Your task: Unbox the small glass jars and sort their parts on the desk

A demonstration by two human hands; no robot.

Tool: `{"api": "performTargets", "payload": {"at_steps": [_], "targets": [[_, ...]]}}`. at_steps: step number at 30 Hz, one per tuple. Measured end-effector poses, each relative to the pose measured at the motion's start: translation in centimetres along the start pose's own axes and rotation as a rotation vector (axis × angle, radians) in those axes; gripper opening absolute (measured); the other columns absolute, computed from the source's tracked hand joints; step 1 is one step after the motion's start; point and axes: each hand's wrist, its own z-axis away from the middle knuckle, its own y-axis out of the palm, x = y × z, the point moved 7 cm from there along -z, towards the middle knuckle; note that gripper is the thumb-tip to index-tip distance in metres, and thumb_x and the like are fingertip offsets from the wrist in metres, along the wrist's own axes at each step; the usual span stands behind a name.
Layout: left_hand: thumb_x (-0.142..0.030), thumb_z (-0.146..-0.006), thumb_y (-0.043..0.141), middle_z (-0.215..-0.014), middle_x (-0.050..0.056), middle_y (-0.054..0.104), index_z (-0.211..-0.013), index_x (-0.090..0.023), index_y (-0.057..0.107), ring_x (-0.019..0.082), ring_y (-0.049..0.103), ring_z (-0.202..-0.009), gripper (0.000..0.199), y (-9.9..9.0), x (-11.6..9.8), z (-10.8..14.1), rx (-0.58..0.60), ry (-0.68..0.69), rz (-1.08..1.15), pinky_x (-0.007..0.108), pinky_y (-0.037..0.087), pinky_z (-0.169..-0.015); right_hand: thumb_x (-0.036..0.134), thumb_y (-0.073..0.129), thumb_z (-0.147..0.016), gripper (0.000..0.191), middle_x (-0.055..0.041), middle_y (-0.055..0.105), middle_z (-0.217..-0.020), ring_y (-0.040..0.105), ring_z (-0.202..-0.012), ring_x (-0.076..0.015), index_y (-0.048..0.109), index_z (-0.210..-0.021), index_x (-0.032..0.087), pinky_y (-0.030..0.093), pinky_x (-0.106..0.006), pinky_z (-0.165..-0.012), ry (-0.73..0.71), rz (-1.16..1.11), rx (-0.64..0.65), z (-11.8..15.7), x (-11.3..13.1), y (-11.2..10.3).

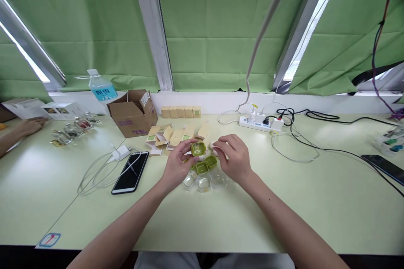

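Steadily, I'd brace the small square green plastic cup point(198, 149), pinched in my left grip point(179, 161) above the cream tabletop point(195, 222); my right grip point(234, 158), just right, seemingly pinches a small white piece point(212, 146), best squeezed lightly

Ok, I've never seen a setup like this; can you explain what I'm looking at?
There's no machine: one camera, worn on a person's head, looks forward and down at two bare hands. The left hand holds a small, square green plastic container. The right hand pinches a small pale thing, too small to identify. On the pale yellow-green table, nearer the person, lie more green containers and clear plastic cases. Beyond are tan card boxes and a brown cardboard carton. The hand at far left is someone else's.
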Motion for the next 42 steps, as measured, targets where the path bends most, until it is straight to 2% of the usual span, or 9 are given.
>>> {"api": "performTargets", "payload": {"at_steps": [2, 6, 13, 16, 20, 23, 29, 35, 42], "targets": [[-0.021, -0.080, 0.079, -0.132, 0.012, 0.071, -0.125, -0.022, 0.067, 0.028, 0.069, -0.124, 0.047, 0.4, -0.1, 0.3, 0.022, -0.006, -0.008, 0.039, 0.060, -0.098, 0.012, 0.061, -0.096, 0.017, -0.0074, 0.073, -0.098, 0.061, -0.092, -0.0222, 0.074, -0.098, 0.023, 0.046, -0.037, -0.077, -0.128, 0.019, -0.043, -0.2, 2.5, -0.6], [-0.017, -0.078, 0.078, -0.132, 0.011, 0.072, -0.123, -0.021, 0.069, 0.027, 0.069, -0.124, 0.047, 1.2, -0.2, 0.9, 0.052, -0.011, 0.006, 0.042, 0.058, -0.104, 0.008, 0.064, -0.091, 0.019, -0.0071, 0.072, -0.101, 0.057, -0.100, -0.0246, 0.074, -0.096, 0.024, 0.044, -0.040, -0.080, -0.183, 0.120, -0.049, -0.3, 4.8, 0.1], [-0.015, -0.070, 0.080, -0.125, 0.010, 0.076, -0.117, -0.020, 0.072, 0.028, 0.073, -0.118, 0.048, 2.0, -0.1, 1.5, 0.054, -0.067, 0.065, 0.043, 0.063, -0.100, 0.007, 0.062, -0.091, 0.021, -0.0066, 0.070, -0.095, 0.055, -0.100, -0.0255, 0.069, -0.079, 0.023, 0.042, -0.041, -0.079, -0.183, 0.186, -0.032, 0.1, 4.8, 0.9], [-0.015, -0.070, 0.080, -0.128, 0.011, 0.076, -0.119, -0.019, 0.073, 0.029, 0.073, -0.120, 0.049, 1.7, -0.1, 1.4, 0.045, -0.063, 0.025, 0.045, 0.063, -0.101, 0.008, 0.061, -0.093, 0.018, -0.0087, 0.069, -0.099, 0.054, -0.103, -0.0264, 0.070, -0.085, 0.021, 0.043, -0.041, -0.083, -0.211, 0.225, -0.002, 0.4, 4.9, 1.3], [-0.017, -0.075, 0.078, -0.132, 0.009, 0.075, -0.123, -0.022, 0.075, 0.029, 0.071, -0.124, 0.049, 1.2, -0.3, 1.2, 0.055, -0.001, -0.141, 0.047, 0.058, -0.109, 0.008, 0.056, -0.095, 0.018, -0.0133, 0.068, -0.108, 0.053, -0.109, -0.0294, 0.071, -0.098, 0.017, 0.044, -0.044, -0.086, -0.246, 0.297, 0.103, 0.5, 5.0, 2.2], [-0.018, -0.077, 0.076, -0.129, 0.008, 0.076, -0.126, -0.022, 0.075, 0.028, 0.073, -0.118, 0.049, 1.1, -0.4, 0.9, 0.084, 0.015, -0.218, 0.048, 0.058, -0.109, 0.008, 0.054, -0.096, 0.019, -0.0149, 0.066, -0.110, 0.052, -0.111, -0.0306, 0.071, -0.100, 0.016, 0.044, -0.044, -0.086, -0.243, 0.303, 0.149, 0.4, 4.9, 2.5], [-0.019, -0.075, 0.079, -0.127, 0.009, 0.077, -0.123, -0.021, 0.076, 0.028, 0.074, -0.115, 0.049, 0.9, -0.5, 0.7, 0.079, -0.002, -0.180, 0.048, 0.060, -0.107, 0.010, 0.058, -0.096, 0.015, -0.0121, 0.069, -0.111, 0.051, -0.111, -0.0291, 0.071, -0.094, 0.019, 0.042, -0.043, -0.085, -0.227, 0.284, 0.079, 0.3, 4.8, 1.6], [-0.017, -0.074, 0.079, -0.129, 0.008, 0.077, -0.122, -0.021, 0.077, 0.029, 0.073, -0.120, 0.049, 0.9, -0.4, 1.0, 0.074, -0.021, -0.099, 0.045, 0.062, -0.105, 0.006, 0.063, -0.091, 0.019, -0.0079, 0.068, -0.095, 0.053, -0.107, -0.0264, 0.067, -0.077, 0.018, 0.040, -0.039, -0.082, -0.234, 0.241, -0.050, 0.4, 5.1, 1.1], [-0.018, -0.077, 0.077, -0.133, 0.007, 0.075, -0.126, -0.023, 0.076, 0.028, 0.072, -0.122, 0.050, 1.2, -0.7, 1.0, 0.107, 0.037, -0.220, 0.046, 0.060, -0.109, 0.007, 0.059, -0.092, 0.016, -0.0119, 0.068, -0.108, 0.053, -0.112, -0.0285, 0.071, -0.090, 0.017, 0.043, -0.041, -0.088, -0.259, 0.279, 0.000, 0.4, 5.2, 1.3]]}}
